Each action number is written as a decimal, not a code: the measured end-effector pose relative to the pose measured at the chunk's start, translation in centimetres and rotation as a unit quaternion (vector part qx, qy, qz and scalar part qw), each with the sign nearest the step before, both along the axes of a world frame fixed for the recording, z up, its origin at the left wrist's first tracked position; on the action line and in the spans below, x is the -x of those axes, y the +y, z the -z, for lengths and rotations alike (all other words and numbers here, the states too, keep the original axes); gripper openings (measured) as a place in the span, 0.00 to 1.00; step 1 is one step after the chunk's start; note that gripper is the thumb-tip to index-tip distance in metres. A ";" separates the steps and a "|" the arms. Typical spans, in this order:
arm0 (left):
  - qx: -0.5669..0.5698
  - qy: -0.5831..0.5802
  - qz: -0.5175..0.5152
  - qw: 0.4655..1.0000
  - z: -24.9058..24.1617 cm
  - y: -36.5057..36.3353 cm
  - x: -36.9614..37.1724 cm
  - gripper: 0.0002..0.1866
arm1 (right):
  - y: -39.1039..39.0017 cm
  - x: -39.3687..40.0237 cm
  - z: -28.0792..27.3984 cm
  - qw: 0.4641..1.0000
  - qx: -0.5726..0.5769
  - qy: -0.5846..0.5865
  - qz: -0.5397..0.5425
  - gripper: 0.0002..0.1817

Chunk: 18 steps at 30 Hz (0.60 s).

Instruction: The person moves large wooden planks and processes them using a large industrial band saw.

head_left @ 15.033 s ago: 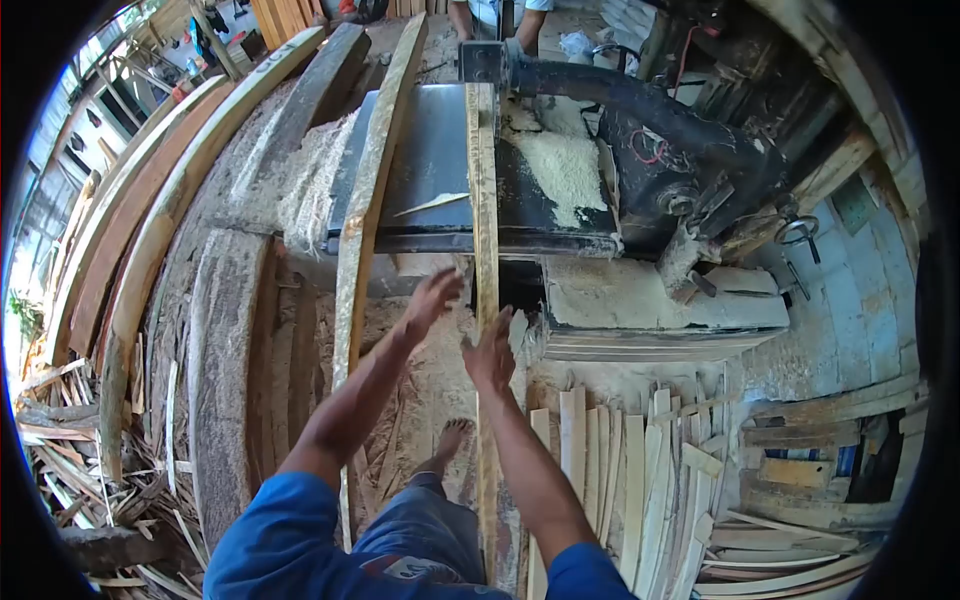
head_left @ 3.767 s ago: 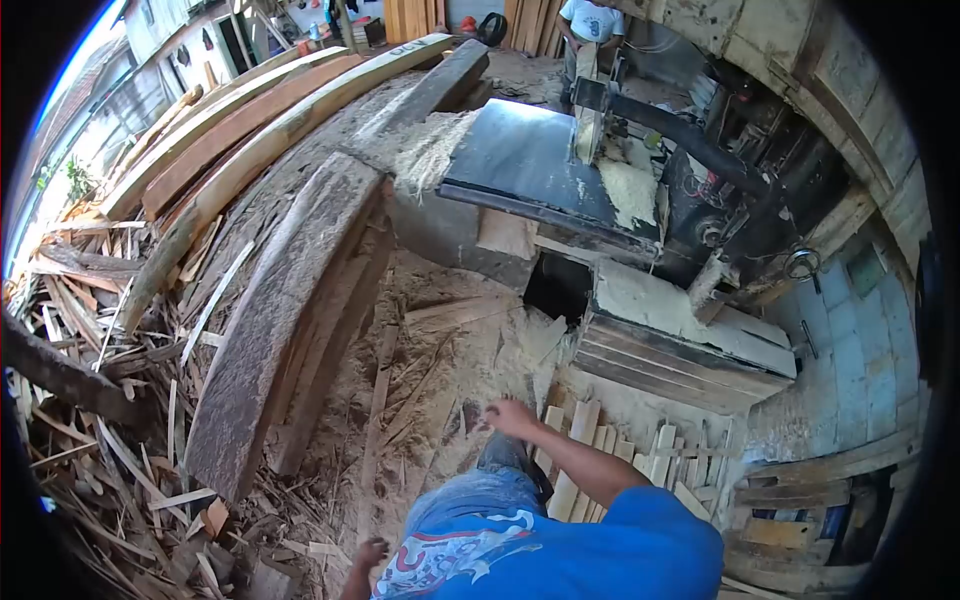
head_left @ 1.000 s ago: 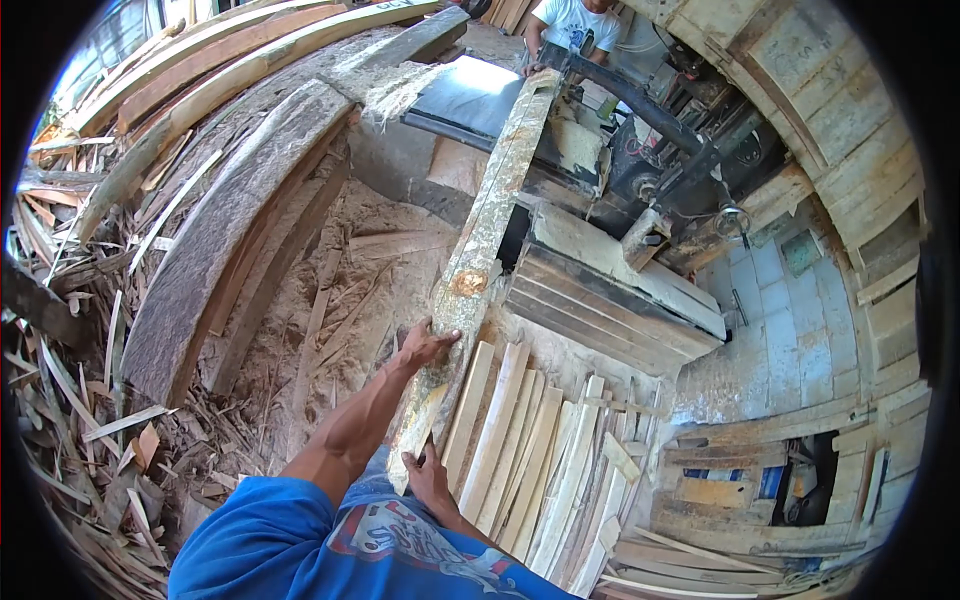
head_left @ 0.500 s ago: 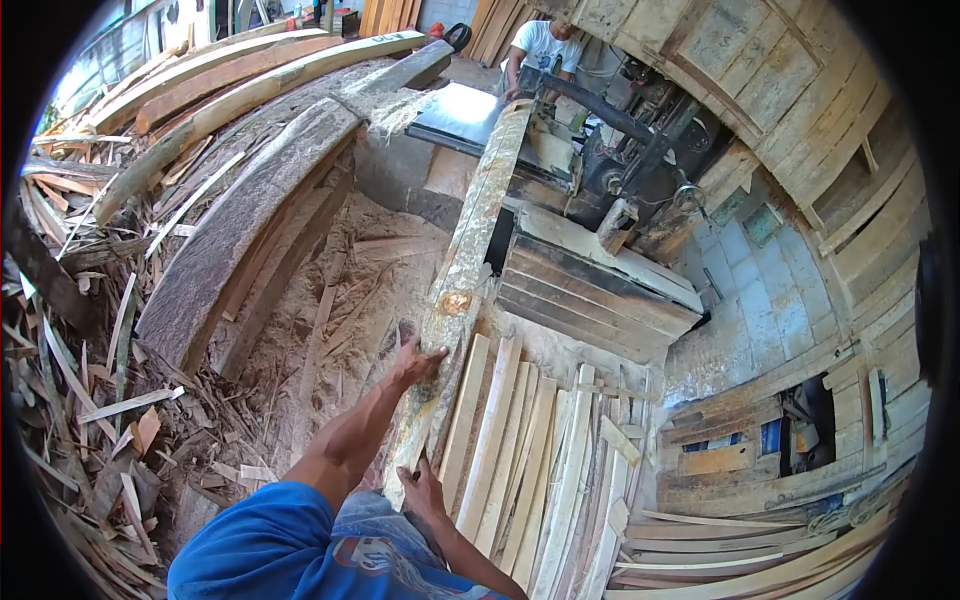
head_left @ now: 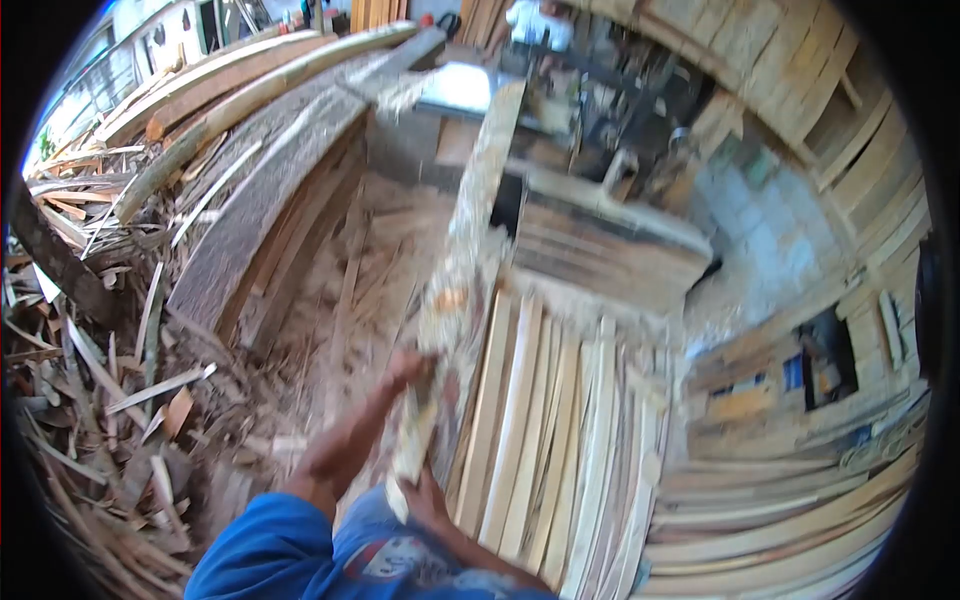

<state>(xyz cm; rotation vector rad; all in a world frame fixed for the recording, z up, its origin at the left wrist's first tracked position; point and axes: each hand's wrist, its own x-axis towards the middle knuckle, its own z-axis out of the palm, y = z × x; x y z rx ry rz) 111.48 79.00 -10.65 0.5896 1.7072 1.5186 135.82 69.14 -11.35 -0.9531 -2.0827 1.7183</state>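
Both hands grip plank [head_left: 462, 250] | sawdust floor [head_left: 370, 270] | stacked slats [head_left: 560, 420]

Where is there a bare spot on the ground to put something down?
Mostly the sawdust floor between the big bark slab and the long rough plank is bare. Cut boards crowd the right; scrap sticks clutter the left.

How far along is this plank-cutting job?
A good stack of sawn slats already lies on the ground. In hand now: both the left hand and right hand grip a long rough plank that reaches up to the saw table. Many uncut slabs wait at left.
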 end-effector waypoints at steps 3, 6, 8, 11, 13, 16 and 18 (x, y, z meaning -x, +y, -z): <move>0.272 0.273 0.077 0.920 -8.5 -5.3 5.0 0.15 | -6.1 7.5 -6.4 0.979 0.199 -0.024 -0.033 0.42; 0.147 -0.069 0.012 0.987 -13.0 -8.8 7.5 0.15 | -9.2 8.5 -12.2 0.981 0.186 0.032 -0.050 0.46; 0.031 0.400 0.077 0.913 -9.0 -11.8 5.1 0.17 | -10.5 5.6 -10.6 0.971 0.224 0.060 -0.062 0.46; 0.148 -0.059 -0.065 0.985 -9.3 -11.0 -3.5 0.23 | -10.7 -1.3 -2.5 0.984 0.163 0.021 -0.069 0.43; 0.106 -0.091 -0.105 0.985 -3.9 -11.3 -4.5 0.27 | -10.1 -4.1 0.1 0.977 0.208 -0.009 -0.040 0.44; 0.088 -0.090 -0.143 0.982 -1.7 -10.6 -3.4 0.33 | -9.1 -3.2 -2.3 0.975 0.216 -0.040 -0.038 0.42; 0.133 -0.209 -0.154 0.957 -2.6 -9.7 -1.1 0.32 | -7.7 -2.4 -3.1 0.968 0.224 -0.097 -0.063 0.39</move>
